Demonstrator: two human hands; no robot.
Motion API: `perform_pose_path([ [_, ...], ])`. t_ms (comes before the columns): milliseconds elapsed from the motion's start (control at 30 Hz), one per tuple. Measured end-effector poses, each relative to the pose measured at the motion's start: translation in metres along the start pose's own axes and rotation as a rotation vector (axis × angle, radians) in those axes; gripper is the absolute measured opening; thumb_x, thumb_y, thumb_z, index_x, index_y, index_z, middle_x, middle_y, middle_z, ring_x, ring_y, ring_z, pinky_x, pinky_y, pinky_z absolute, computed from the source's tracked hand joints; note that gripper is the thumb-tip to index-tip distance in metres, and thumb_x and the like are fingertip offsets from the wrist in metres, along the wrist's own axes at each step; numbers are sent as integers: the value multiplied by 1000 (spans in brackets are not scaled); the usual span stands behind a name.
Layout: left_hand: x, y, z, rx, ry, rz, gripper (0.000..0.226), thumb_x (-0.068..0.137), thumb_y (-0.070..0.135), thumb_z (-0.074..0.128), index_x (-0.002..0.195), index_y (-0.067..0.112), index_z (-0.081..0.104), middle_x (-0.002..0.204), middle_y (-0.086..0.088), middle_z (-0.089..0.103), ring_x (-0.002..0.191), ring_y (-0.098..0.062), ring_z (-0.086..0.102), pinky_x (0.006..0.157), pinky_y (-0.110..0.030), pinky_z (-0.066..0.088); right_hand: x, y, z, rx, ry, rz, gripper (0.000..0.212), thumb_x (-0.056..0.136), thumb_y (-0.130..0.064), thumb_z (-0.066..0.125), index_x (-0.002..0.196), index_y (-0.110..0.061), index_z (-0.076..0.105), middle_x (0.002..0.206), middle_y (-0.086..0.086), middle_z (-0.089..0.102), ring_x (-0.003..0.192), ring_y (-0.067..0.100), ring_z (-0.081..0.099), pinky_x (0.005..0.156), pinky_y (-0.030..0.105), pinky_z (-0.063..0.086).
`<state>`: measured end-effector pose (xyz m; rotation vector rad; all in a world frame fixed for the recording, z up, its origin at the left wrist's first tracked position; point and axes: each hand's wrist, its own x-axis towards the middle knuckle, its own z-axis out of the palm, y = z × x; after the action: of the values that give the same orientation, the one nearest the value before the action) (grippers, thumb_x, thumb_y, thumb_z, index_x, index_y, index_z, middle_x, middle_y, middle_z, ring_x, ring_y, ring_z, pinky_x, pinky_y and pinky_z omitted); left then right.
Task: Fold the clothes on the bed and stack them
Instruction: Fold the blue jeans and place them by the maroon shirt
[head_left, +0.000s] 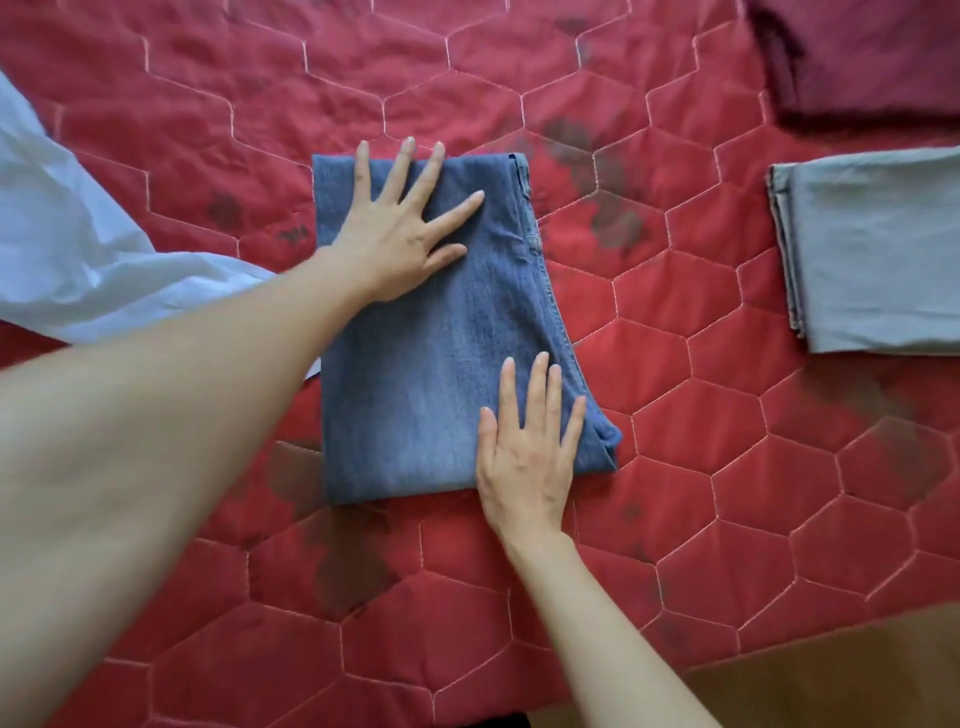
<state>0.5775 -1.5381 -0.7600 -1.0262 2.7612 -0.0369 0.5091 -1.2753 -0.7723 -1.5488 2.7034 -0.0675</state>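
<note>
Denim sits at the centre of the scene: a pair of folded blue jeans (441, 332) lies in a neat rectangle on the red quilted bedspread (675, 441), whose hexagon stitching runs across the whole bed. We press both hands flat on the fabric. Our left hand (400, 228) rests on the far left part of the jeans, fingers straight and fanned wide, the fingertips reaching the far edge. Our right hand (524, 441) lies on the near right corner, fingers straight and close together, the heel of the palm at the near edge of the denim. Neither hand pinches or curls round the cloth.

To our left, a loose pale blue garment (78, 244) spreads unfolded over the quilt, one edge passing under our left forearm and just touching the jeans' left side. To our right, well apart from the jeans, a folded grey garment (872, 260) lies flat, its layered edges facing the denim. Beyond it, in the far right corner, a dark maroon cloth (857, 57) lies partly cut off by the edge of view. Brown wooden flooring (831, 686) shows past the near right edge of the bed.
</note>
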Motion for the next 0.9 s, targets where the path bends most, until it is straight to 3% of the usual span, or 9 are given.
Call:
perform_pose_path([
  [67,16,-13,-8,24,-26,73,73,83,71,-1,150,46,4,157,-19,16,140,-40,24,110,-64,14,2,1,2,14,12,-5,54,99,-38,35,149,-19,35,157,13,26,145,25,25,117,49,18],
  [133,22,-24,-15,21,-43,120,72,81,73,5,149,50,9,142,-20,36,119,-38,45,98,-51,33,3,3,2,33,13,-15,54,99,-39,35,149,-20,36,157,12,26,145,24,26,117,49,18],
  [233,17,-37,-21,-51,-64,58,61,89,67,26,147,53,16,121,-19,44,102,-37,51,82,-45,40,7,8,-3,1,3,-49,52,98,-39,34,146,-21,41,156,10,30,143,24,30,116,52,21],
  [367,-19,-26,-18,-192,-98,-190,57,93,58,40,147,52,22,118,-20,43,105,-39,47,85,-49,41,22,14,-17,-37,-74,-10,50,99,-40,30,146,-26,40,156,5,30,144,27,28,115,57,17],
  [500,-98,19,-12,-411,-75,-560,58,95,53,46,148,48,24,123,-20,40,107,-42,46,90,-53,40,35,27,-25,-21,-190,18,50,102,-43,23,151,-33,26,161,6,13,149,25,6,117,55,-3],
  [600,-166,66,-8,-573,-83,-739,64,94,53,48,151,44,19,122,-20,38,105,-41,47,90,-52,42,27,33,-26,-40,-233,22,52,103,-44,20,153,-31,17,162,7,3,150,23,-3,117,54,-8],
  [700,-215,111,-7,-689,-96,-799,71,94,52,50,153,37,14,118,-19,39,104,-37,47,90,-48,42,3,31,-27,-30,-235,-4,53,104,-42,22,154,-26,18,162,9,6,150,24,0,117,55,-4],
  [800,-243,146,-4,-565,-100,-819,71,95,45,50,154,25,18,132,-25,39,117,-39,44,97,-51,36,-26,26,-28,9,-240,-53,53,104,-39,26,153,-23,20,162,9,9,150,24,4,119,54,0],
  [900,-250,169,-1,-351,-52,-582,60,97,33,42,152,14,25,157,-24,16,145,-39,18,115,-59,11,-45,13,-28,93,-219,-193,52,102,-36,28,151,-20,28,160,10,18,149,25,11,119,52,9],
])
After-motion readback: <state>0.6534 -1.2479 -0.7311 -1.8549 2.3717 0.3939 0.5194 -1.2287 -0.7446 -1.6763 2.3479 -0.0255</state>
